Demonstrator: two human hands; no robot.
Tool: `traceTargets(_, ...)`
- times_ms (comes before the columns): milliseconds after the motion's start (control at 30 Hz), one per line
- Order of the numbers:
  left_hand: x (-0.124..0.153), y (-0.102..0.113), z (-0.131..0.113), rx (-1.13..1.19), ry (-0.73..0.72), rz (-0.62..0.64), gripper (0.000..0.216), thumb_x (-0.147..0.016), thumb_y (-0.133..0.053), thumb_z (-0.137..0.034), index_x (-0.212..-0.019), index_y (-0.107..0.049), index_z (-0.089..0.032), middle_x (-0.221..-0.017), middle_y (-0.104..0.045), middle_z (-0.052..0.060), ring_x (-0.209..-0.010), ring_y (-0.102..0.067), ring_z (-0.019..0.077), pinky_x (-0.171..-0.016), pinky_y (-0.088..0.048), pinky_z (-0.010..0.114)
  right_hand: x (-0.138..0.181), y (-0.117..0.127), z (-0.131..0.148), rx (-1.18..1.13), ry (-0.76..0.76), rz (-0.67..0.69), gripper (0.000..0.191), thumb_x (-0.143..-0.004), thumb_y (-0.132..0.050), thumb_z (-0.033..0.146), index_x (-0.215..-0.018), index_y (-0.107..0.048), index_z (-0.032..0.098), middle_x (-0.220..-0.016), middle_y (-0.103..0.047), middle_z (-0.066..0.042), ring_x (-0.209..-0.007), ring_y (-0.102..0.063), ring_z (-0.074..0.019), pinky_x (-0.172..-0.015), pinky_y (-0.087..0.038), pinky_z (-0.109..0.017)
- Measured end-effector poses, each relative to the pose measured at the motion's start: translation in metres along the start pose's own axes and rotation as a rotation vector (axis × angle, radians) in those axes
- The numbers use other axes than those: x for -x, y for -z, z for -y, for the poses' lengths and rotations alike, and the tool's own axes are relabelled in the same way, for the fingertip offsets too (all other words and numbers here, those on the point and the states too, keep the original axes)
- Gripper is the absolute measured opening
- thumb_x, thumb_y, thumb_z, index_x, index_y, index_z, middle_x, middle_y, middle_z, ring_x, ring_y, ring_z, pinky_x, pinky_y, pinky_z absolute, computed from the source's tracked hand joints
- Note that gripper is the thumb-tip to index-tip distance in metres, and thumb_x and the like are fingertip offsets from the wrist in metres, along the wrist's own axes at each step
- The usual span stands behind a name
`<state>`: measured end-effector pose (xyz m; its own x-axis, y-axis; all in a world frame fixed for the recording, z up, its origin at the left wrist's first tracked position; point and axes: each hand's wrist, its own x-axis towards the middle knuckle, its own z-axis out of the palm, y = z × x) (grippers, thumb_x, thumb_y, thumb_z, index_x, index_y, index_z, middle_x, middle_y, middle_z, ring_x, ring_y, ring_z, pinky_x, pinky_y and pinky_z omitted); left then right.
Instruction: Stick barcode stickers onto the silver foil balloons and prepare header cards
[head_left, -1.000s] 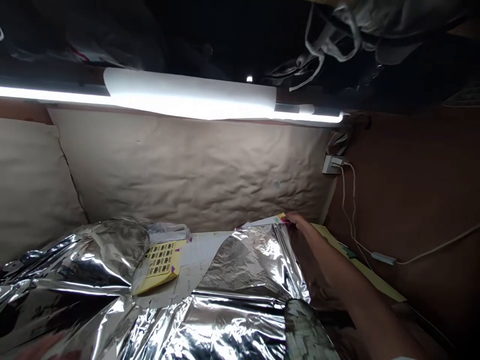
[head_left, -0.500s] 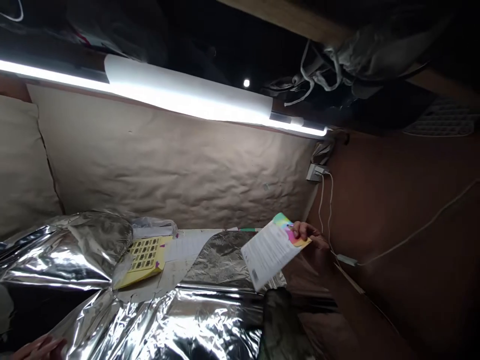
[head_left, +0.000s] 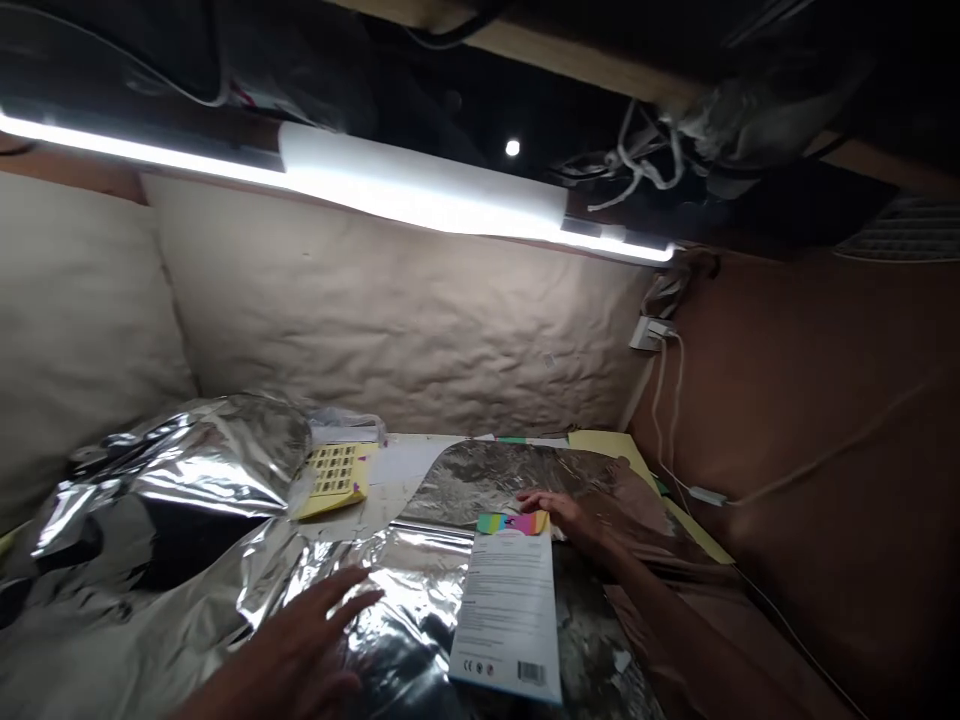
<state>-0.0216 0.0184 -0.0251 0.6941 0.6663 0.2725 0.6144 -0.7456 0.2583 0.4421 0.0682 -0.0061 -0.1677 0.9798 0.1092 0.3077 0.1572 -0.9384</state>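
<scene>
A flat white package (head_left: 508, 610) with a rainbow-coloured top edge and a barcode lies on crinkled silver foil sheets (head_left: 420, 600). My right hand (head_left: 559, 512) rests at its far end, fingers on the coloured edge. My left hand (head_left: 300, 650) lies flat on the foil at the lower left, fingers spread, holding nothing. A yellow sheet with rows of dark squares (head_left: 335, 478) lies further back on the table.
A puffed silver foil bag (head_left: 195, 470) sits at the left. Brown paper (head_left: 390, 320) covers the back wall under a bright light tube (head_left: 420, 190). A yellow sheet (head_left: 637, 470) and white cables (head_left: 675, 400) run along the right wall.
My right hand has pulled the package from the back right corner and brought it down flat onto the foil. My left hand has come into view and spread on the foil.
</scene>
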Motion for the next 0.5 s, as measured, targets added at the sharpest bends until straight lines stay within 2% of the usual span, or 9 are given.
traceTargets(100,-0.008,0.001,-0.032,0.021,0.0,0.239,0.063,-0.089,-0.054,-0.055,-0.147,-0.035,-0.041,-0.154,-0.033,0.006,-0.139,-0.035,0.0354,-0.111,-0.034,0.056,-0.008,0.0,-0.009,0.159,-0.03,-0.068,0.049,-0.084,-0.046,0.06,-0.098,-0.072,0.02,-0.115,-0.068,-0.014,-0.104,-0.062,-0.0342,-0.095,-0.045,-0.051)
traceTargets(167,-0.009,0.004,-0.04,0.056,0.039,0.297,0.066,-0.089,-0.052,-0.058,-0.148,-0.034,-0.037,-0.156,-0.028,0.008,-0.142,-0.029,0.0363,-0.113,-0.028,0.059,-0.008,-0.008,-0.019,0.256,-0.03,-0.095,0.058,-0.085,-0.044,0.063,-0.108,-0.071,0.018,-0.12,-0.066,-0.018,-0.112,-0.059,-0.0369,-0.102,-0.04,-0.056)
traceTargets(233,-0.007,0.005,-0.039,0.092,0.06,0.301,0.068,-0.089,-0.054,-0.058,-0.149,-0.034,-0.035,-0.157,-0.025,0.009,-0.143,-0.026,0.0363,-0.114,-0.025,0.059,-0.002,-0.019,-0.032,0.393,0.0,-0.106,0.059,-0.084,-0.048,0.063,-0.117,-0.069,0.019,-0.133,-0.06,-0.016,-0.129,-0.048,-0.0366,-0.112,-0.029,-0.055)
traceTargets(300,-0.004,0.004,-0.035,0.115,0.062,0.288,0.067,-0.089,-0.054,-0.057,-0.149,-0.034,-0.035,-0.158,-0.025,0.009,-0.144,-0.025,0.0361,-0.115,-0.023,0.059,0.007,-0.03,-0.044,0.581,0.031,-0.074,0.06,-0.086,-0.048,0.06,-0.129,-0.062,0.021,-0.145,-0.05,-0.011,-0.139,-0.037,-0.0327,-0.117,-0.023,-0.053)
traceTargets(400,0.0,0.001,-0.033,0.132,0.056,0.272,0.064,-0.091,-0.05,-0.058,-0.148,-0.034,-0.035,-0.158,-0.025,0.008,-0.144,-0.023,0.0355,-0.116,-0.02,0.059,0.018,-0.037,-0.048,0.757,0.043,-0.004,0.061,-0.093,-0.038,0.056,-0.141,-0.051,0.02,-0.152,-0.04,-0.008,-0.142,-0.033,-0.0278,-0.117,-0.029,-0.05)
traceTargets(500,0.0,0.002,-0.035,0.141,0.059,0.273,0.064,-0.091,-0.049,-0.058,-0.149,-0.034,-0.034,-0.158,-0.026,0.009,-0.144,-0.023,0.036,-0.116,-0.019,0.06,0.026,-0.029,-0.038,0.68,0.052,-0.098,0.058,-0.096,-0.034,0.052,-0.141,-0.05,0.018,-0.151,-0.041,-0.011,-0.139,-0.039,-0.0271,-0.113,-0.036,-0.048)
